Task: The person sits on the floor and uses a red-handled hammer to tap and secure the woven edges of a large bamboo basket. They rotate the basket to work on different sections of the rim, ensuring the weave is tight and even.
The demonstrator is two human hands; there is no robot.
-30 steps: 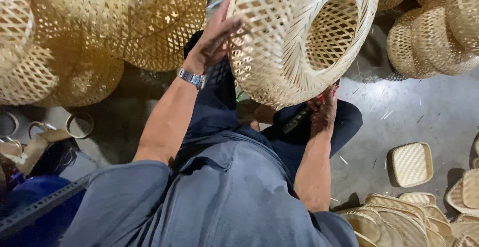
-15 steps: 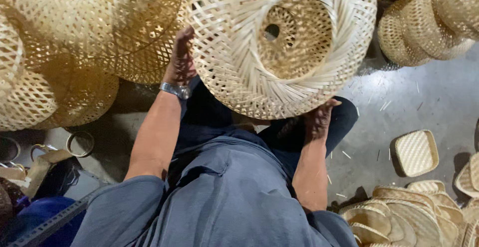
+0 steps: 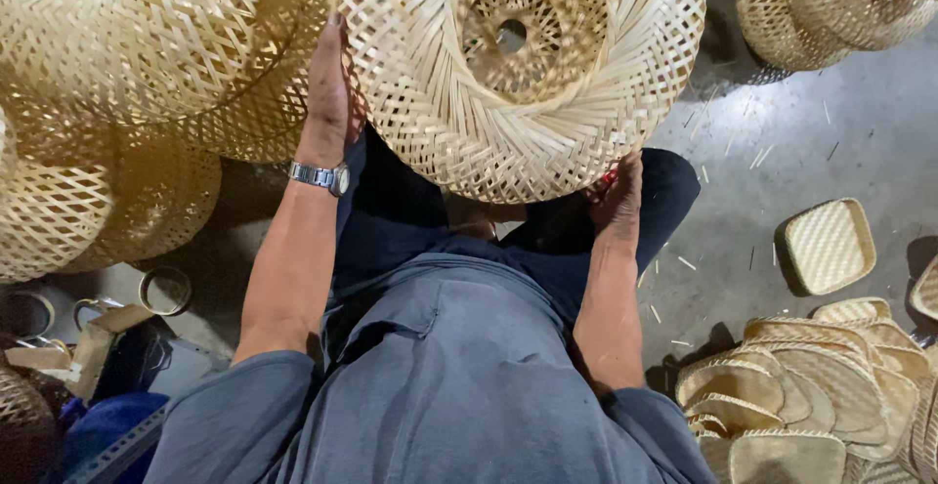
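Note:
A large round woven bamboo basket (image 3: 518,64) with an open lattice wall is held above my lap, its inside and the small hole in its bottom turned toward me. My left hand (image 3: 330,84), a metal watch on its wrist, lies flat against the basket's left outer wall. My right hand (image 3: 618,191) grips the lower right rim from underneath, with its fingers partly hidden behind the weave. I am seated, in a grey shirt and dark trousers.
More woven bamboo baskets (image 3: 127,64) are piled at the left and at the top right (image 3: 831,0). Small square woven trays (image 3: 829,245) and a heap of flat woven pieces (image 3: 811,396) lie on the grey floor at the right. Metal rings (image 3: 164,291) lie at the lower left.
The basket has swung from tilted to the right to facing me, and sits lower and more central. My left hand slid along its left wall; my right hand stayed under the rim.

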